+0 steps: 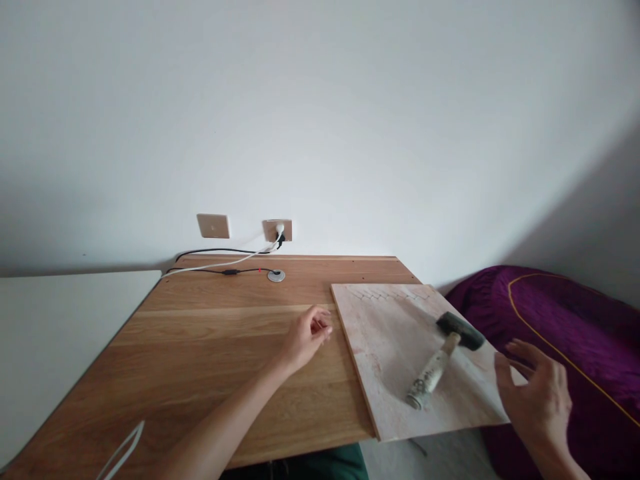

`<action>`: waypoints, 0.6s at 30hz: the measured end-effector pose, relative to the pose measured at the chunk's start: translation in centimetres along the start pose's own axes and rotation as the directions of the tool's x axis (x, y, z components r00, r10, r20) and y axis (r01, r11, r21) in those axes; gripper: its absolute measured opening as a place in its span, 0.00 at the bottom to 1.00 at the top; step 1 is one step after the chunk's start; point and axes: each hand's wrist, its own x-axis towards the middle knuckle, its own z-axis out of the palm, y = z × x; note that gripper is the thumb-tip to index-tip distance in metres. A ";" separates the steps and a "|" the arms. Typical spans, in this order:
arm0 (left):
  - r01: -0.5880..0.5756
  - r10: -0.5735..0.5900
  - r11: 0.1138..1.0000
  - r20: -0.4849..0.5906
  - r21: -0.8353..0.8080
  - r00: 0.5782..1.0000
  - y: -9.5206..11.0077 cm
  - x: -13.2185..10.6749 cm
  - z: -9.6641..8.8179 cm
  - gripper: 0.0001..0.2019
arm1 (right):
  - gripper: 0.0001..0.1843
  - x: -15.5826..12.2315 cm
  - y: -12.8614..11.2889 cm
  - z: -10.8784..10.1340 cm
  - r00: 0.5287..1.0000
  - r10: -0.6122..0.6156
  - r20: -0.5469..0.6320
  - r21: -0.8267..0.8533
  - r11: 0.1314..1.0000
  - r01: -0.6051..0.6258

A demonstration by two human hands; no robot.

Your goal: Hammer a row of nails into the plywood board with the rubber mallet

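A pale stone tile [395, 347] lies on the right end of a wooden desk [210, 347], its right corner hanging past the edge. On the tile rests a mallet [443, 360] with a black head and a worn light handle. My left hand [306, 337] hovers just left of the tile's edge, fingers loosely curled, holding nothing. My right hand [537, 390] is at the tile's right corner, fingers spread apart, with nothing in it.
Two wall plates [245, 228] sit above the desk's back edge; black and white cables [220, 263] run along it to a round metal grommet [276, 275]. A white surface [50, 333] adjoins on the left. A purple cushion [565, 333] fills the right. White cord [123, 450] lies at the front.
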 end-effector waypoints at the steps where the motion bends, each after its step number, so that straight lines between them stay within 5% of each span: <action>1: 0.049 -0.048 0.998 0.026 -0.039 0.999 -0.3 0.1 0.1 0.10 | 0.28 0.1 -0.3 0.2 1.000 0.020 0.000 0.015 1.000 -0.020; 4: 0.016 -0.016 1.000 0.032 -0.005 0.999 -0.5 0.9 0.2 0.07 | 0.25 0.8 0.1 0.7 0.997 0.024 0.071 0.014 1.000 -0.025; 8: -0.106 0.098 0.976 0.052 0.190 0.994 -0.3 3.9 0.3 0.19 | 0.33 1.4 2.7 1.1 0.981 0.017 0.193 -0.167 0.986 0.015; 10: -0.097 0.085 0.961 0.056 0.261 0.995 -0.6 5.9 0.7 0.17 | 0.38 1.2 4.2 1.1 0.952 0.121 0.282 -0.275 0.961 -0.040; 13: -0.057 0.107 0.884 -0.082 0.463 0.991 -1.6 8.7 1.8 0.17 | 0.43 0.7 6.1 1.2 0.921 0.220 0.321 -0.335 0.936 -0.107; 18: -0.009 0.071 0.831 -0.091 0.556 0.993 -2.8 11.5 3.5 0.24 | 0.45 0.3 7.9 1.6 0.924 0.206 0.321 -0.309 0.945 -0.104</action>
